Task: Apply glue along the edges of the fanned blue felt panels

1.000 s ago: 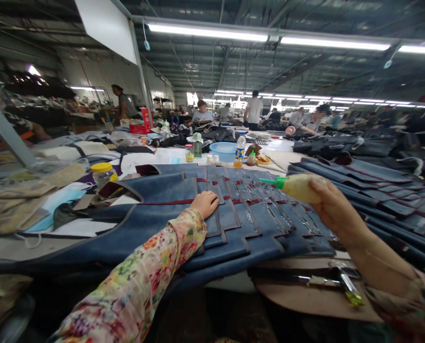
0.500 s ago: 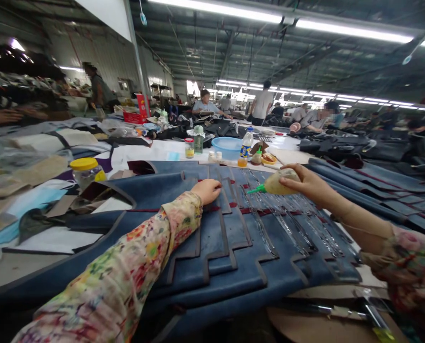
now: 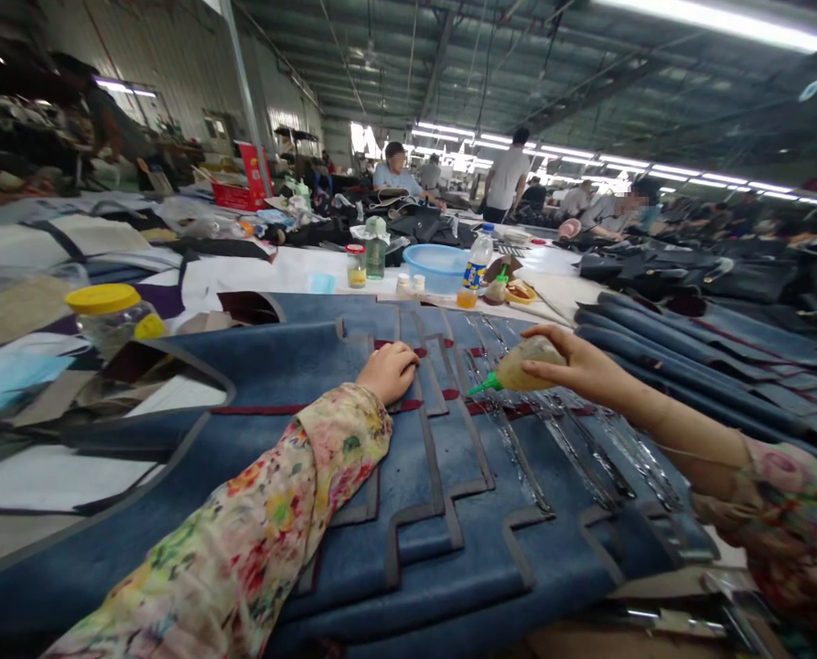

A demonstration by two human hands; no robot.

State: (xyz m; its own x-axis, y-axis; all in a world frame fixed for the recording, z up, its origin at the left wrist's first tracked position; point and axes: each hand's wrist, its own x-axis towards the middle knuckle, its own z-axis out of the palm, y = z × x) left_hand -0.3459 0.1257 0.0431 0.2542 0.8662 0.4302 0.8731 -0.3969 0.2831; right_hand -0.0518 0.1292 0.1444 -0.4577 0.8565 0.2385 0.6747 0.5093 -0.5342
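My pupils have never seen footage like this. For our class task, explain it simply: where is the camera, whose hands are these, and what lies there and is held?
No machine here: these are a person's own bare hands. One camera, worn on that person's head, looks forward and down, so the floral sleeves reach away from it. The left hand rests on overlapping blue pieces with grey edging. The right hand holds a squeeze bottle, its green nozzle angled downward. Glossy strips show on the pieces. Farther back are a light blue basin and a drink bottle.
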